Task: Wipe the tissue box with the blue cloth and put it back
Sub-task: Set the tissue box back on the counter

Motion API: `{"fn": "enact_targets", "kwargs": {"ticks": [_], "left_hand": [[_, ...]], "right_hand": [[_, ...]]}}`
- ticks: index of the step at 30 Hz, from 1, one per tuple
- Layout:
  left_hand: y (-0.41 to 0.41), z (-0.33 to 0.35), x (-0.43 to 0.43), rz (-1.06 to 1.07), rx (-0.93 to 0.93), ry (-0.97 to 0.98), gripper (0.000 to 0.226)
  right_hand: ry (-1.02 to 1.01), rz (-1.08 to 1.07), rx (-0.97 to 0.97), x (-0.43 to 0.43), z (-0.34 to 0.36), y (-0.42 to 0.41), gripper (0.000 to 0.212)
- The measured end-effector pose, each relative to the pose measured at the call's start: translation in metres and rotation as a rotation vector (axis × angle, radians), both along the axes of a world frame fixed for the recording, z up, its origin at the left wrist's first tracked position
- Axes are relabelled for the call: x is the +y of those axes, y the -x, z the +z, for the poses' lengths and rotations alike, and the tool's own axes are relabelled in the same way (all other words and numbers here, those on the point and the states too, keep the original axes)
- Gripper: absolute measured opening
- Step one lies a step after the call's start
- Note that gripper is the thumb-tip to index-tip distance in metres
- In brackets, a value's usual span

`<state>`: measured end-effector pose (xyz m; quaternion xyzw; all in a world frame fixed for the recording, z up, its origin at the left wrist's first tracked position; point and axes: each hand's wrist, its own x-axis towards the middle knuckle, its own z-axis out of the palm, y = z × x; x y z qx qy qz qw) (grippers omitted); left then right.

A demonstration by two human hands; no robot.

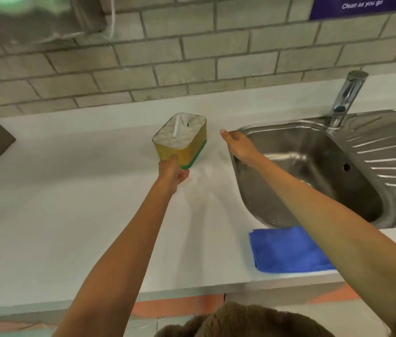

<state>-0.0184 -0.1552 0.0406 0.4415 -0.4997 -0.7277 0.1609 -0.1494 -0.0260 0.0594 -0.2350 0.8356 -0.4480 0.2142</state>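
While both arms extend over the white countertop (pixel 58 203), the left hand (pixel 171 172) grips the near lower corner of the tissue box (pixel 182 139), which appears tilted. The right hand (pixel 237 143) is spread, holding nothing, just right of the box at the rim of the steel sink (pixel 301 166). The blue cloth (pixel 287 251) lies folded near the counter's front edge, below the sink and partly under the right forearm.

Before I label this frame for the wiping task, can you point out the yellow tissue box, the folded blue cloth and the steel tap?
yellow tissue box (pixel 187 147): head view, on its yellow side wall.
folded blue cloth (pixel 287 251): head view, cloth's middle.
steel tap (pixel 347 96): head view, mid-spout.
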Motion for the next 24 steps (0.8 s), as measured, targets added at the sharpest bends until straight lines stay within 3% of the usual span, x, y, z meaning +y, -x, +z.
{"fn": "enact_targets", "kwargs": {"ticks": [4, 8, 12, 21, 24], "left_hand": [[0.013, -0.003, -0.023, -0.008, -0.005, -0.055, 0.035], [0.030, -0.010, -0.040, 0.045, -0.049, -0.067, 0.059], [0.046, -0.016, -0.057, 0.067, -0.101, -0.018, 0.065], [0.080, -0.023, -0.106, -0.064, -0.137, 0.116, 0.043], [0.096, -0.026, -0.118, -0.044, -0.088, 0.135, 0.061]], "right_hand": [[0.012, -0.072, -0.050, -0.028, -0.005, 0.011, 0.070], [0.021, -0.116, -0.073, -0.046, -0.013, 0.026, 0.068], [0.015, -0.146, -0.096, -0.062, -0.018, 0.046, 0.067], [0.029, -0.158, -0.100, -0.099, -0.036, 0.077, 0.059], [0.055, -0.161, -0.083, -0.103, -0.043, 0.083, 0.052]]}}
